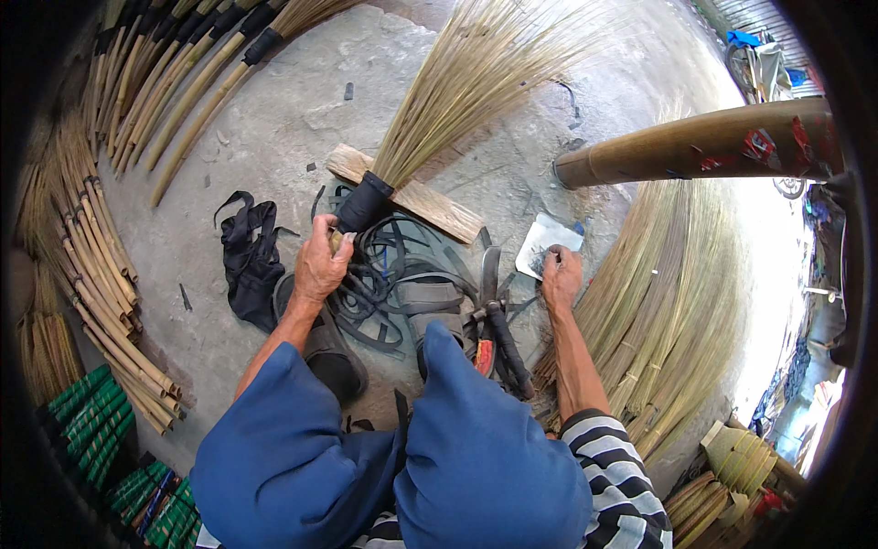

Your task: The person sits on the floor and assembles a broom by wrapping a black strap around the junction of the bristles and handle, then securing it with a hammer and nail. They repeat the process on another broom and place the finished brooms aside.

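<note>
Now left hand (320,265) grips broom (366,203) handle; bristles fan beyond.

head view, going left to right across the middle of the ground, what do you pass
Row of bamboo handles → black cloth → left hand gripping the broom's black-wrapped neck → black straps → cutters → right hand on a pale sheet → loose broom straw

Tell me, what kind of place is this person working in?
Most likely an open-air broom-making workshop on a concrete floor. The left hand grips a half-made straw broom, finished bamboo-handled brooms line the edge, and loose broom straw lies piled by the right hand.
</note>
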`<state>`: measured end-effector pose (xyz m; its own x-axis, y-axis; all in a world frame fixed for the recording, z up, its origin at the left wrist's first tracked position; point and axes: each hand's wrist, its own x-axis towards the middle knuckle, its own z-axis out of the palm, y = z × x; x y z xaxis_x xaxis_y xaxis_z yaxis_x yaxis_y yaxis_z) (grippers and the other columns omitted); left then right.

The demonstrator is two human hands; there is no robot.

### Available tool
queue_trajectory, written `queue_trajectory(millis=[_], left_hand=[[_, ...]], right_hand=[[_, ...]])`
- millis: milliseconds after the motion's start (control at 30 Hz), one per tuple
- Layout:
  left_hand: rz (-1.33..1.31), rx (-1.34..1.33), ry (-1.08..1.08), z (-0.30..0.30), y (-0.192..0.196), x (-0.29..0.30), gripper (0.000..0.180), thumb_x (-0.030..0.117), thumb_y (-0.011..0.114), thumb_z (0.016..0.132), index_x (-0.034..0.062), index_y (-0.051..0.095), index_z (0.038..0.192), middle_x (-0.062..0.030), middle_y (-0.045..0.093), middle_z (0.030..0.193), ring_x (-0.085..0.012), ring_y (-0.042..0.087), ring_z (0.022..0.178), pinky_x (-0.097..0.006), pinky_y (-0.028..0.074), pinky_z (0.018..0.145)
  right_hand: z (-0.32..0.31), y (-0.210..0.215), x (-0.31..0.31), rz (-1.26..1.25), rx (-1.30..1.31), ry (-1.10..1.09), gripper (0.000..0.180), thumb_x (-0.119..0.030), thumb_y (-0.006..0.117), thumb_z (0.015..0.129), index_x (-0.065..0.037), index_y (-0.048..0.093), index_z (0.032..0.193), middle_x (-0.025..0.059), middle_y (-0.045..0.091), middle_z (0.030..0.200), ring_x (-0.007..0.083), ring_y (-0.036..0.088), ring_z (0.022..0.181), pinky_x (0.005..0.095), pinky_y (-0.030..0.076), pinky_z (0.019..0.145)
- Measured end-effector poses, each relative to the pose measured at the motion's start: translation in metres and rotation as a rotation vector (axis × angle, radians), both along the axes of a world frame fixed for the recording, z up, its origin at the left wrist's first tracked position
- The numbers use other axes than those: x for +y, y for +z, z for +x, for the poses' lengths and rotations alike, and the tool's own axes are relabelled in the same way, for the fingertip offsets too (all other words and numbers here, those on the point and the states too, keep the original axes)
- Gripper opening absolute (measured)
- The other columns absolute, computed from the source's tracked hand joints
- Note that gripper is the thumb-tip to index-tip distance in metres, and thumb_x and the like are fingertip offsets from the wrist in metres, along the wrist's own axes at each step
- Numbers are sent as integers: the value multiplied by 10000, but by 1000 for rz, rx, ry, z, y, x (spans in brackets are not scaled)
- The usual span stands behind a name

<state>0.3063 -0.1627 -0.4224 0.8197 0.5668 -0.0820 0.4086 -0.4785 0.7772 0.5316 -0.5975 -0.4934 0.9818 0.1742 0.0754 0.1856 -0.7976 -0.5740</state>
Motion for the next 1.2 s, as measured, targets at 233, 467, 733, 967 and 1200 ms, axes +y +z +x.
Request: queue_trajectory(millis=[233, 467, 733, 967, 1200], left_hand=[[59, 12, 19, -1, -4, -1, 448, 254, 749, 1022, 70, 548, 1377, -234, 738, 936, -496, 749, 885, -554, 558, 743], [56, 20, 13, -4, -6, 1, 481, 279, 753, 1034, 45, 510, 1377, -247, 740, 911, -505, 761, 865, -563, 576, 733], [26, -1, 10, -4, -4, 1, 455, 257, 751, 1033, 46, 514, 1359, -236, 740, 914, -479, 759, 844, -536, 578, 727], [20, 13, 16, -5, -4, 2, 457, 259, 748, 1029, 47, 522, 1365, -230, 736, 934, -483, 753, 879, -537, 575, 754], [-36, 63, 2, -3, 11, 2, 471, 290, 751, 1039, 33, 530, 1366, -321, 754, 1004, -548, 754, 972, -570, 591, 793]], right_hand=[[3, -10, 13, -74, -53, 60, 170, -132, 711, 971, -42, 742, 1112, 211, 667, 1061, 431, 658, 1027, 525, 524, 913], [-3, -14, 21, -275, -156, 110, 117, -104, 726, 966, -50, 683, 1061, 200, 651, 1076, 443, 628, 1058, 558, 513, 912], [-1, -33, 13, -451, -122, 124, 148, -118, 692, 993, -9, 630, 1074, 253, 634, 1116, 480, 616, 1068, 586, 507, 923], [18, -35, -7, -111, 94, -174, 282, -165, 600, 1069, 69, 632, 1223, 312, 663, 1227, 507, 622, 1165, 565, 482, 1016], [17, -43, -15, -13, 63, -149, 296, -189, 581, 1100, 73, 630, 1230, 285, 683, 1178, 449, 651, 1128, 518, 498, 1032]])
